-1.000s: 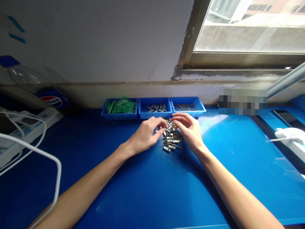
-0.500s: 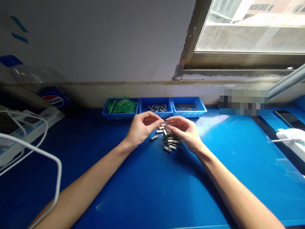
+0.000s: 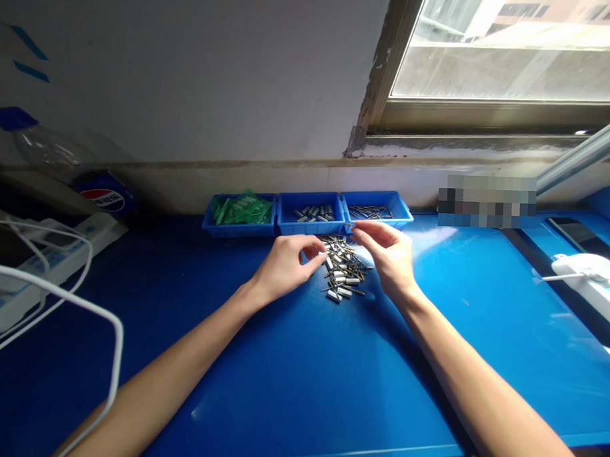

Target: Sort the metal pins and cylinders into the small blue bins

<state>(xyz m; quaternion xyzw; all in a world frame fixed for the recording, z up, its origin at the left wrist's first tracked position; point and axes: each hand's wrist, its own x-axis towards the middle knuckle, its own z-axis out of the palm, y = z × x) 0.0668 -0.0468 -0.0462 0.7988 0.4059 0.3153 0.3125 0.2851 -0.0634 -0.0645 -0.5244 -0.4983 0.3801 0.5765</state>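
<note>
A mixed pile of short silvery metal cylinders and thin dark metal rods lies on the blue table. At its left edge is my left hand, thumb and index finger pinched together over the outer pieces; what is between the tips is too small to make out. My right hand is above the pile's far right side, its fingertips closed on a thin metal rod near the front of the right blue bin. That bin contains similar rods.
Silvery cylinders lie in the middle blue bin, green plastic packets in the left one. White power strips sit at both sides. A white cable loops over my left forearm. A plastic bottle stands at left.
My hands have moved apart from their meeting point over the pile. The right went toward the right bin with a rod; the left came slightly nearer, where a loose cylinder lay.
</note>
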